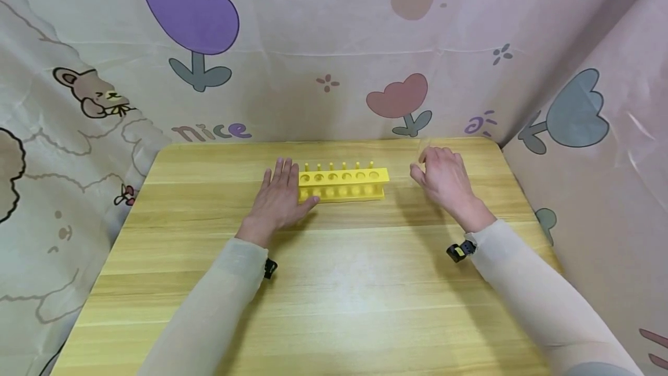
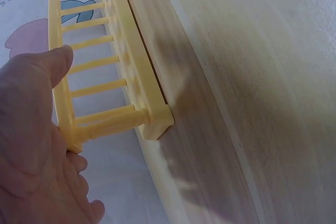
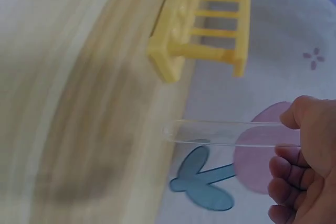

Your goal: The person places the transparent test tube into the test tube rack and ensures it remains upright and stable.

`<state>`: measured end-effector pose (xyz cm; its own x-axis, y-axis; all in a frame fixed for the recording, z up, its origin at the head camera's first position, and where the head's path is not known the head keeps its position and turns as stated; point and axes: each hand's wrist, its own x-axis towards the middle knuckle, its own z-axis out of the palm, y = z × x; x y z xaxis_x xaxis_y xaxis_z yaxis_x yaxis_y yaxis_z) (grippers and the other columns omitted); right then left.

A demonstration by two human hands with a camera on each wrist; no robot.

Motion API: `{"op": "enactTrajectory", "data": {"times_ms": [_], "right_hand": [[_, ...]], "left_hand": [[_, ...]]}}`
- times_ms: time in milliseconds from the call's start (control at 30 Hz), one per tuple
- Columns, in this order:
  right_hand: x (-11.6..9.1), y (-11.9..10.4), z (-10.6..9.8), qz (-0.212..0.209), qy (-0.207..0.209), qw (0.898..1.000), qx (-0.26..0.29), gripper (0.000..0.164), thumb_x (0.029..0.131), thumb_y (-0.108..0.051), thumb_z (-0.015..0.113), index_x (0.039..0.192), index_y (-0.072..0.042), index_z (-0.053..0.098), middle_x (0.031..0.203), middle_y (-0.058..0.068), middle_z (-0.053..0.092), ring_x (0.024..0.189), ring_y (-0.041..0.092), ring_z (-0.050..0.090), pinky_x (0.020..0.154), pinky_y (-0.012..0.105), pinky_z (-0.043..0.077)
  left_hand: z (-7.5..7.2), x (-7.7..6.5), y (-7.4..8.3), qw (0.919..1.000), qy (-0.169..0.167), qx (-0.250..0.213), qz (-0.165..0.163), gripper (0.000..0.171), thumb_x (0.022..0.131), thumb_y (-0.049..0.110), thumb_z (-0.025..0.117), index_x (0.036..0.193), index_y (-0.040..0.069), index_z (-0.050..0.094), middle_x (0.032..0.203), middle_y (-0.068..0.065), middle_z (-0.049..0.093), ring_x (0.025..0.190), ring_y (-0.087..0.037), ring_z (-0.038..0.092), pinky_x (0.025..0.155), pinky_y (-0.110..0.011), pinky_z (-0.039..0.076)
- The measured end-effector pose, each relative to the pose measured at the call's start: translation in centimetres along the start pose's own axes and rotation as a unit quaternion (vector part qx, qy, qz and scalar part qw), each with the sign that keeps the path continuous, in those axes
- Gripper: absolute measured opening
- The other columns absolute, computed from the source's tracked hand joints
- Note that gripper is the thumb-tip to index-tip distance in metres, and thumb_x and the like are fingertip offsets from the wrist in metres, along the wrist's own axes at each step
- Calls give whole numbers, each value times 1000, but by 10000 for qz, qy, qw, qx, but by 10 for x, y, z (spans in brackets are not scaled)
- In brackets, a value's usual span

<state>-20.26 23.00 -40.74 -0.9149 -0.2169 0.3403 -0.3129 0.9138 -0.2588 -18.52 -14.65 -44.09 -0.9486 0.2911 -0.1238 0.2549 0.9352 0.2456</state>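
A yellow test tube rack (image 1: 344, 177) with a row of round holes and upright pegs stands toward the back of the table. My left hand (image 1: 276, 199) rests against its left end, fingers straight and thumb spread along the front. In the left wrist view, that thumb touches the rack's upper plate (image 2: 63, 98). Right of the rack, my right hand (image 1: 446, 181) pinches a clear glass test tube (image 3: 226, 133) between thumb and fingers. Its rounded end points down in the right wrist view, apart from the rack, and no contents show in it.
The wooden table (image 1: 334, 283) runs back to a hanging patterned cloth (image 1: 292, 45), which also covers the left and right sides. A small black device (image 1: 461, 250) sits at the right wrist, and another (image 1: 269, 268) at the left.
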Motion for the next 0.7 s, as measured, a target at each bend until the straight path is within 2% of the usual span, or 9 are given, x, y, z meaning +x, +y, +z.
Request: {"op": "enactTrajectory", "data": {"times_ms": [233,433,633,700], "right_hand": [[10,-28,-18,-175,348,9989,277,24,99,-24,59,96,-1,67,87,14,65,82,38,56,78,54,46],[22,-61,-35,-281,436,9972,538,25,99,-23,61,100,0,69,95,15,69,90,37,57,90,54,46],[31,-87,-37,-483,400,9957,688,22,98,-23,60,100,-2,68,88,12,66,87,35,56,85,51,46],[33,-94,-36,-474,325,9957,723,23,99,-24,59,102,-3,68,91,12,67,90,36,57,86,51,45]], "left_hand": [[0,0,0,10000,43,39,12,100,105,67,43,168,-2,5,175,-20,-8,164,-35,-12,133,-55,-6],[0,-1,1,10000,12,32,10,99,105,66,43,168,-2,5,176,-20,-9,163,-34,-12,132,-56,-7],[0,-1,1,10000,-8,15,-4,99,106,67,40,168,-1,4,176,-19,-9,163,-33,-13,133,-55,-7],[0,-1,1,10000,-16,5,-2,99,106,67,41,168,-1,4,176,-19,-9,163,-33,-14,133,-55,-8]]}}
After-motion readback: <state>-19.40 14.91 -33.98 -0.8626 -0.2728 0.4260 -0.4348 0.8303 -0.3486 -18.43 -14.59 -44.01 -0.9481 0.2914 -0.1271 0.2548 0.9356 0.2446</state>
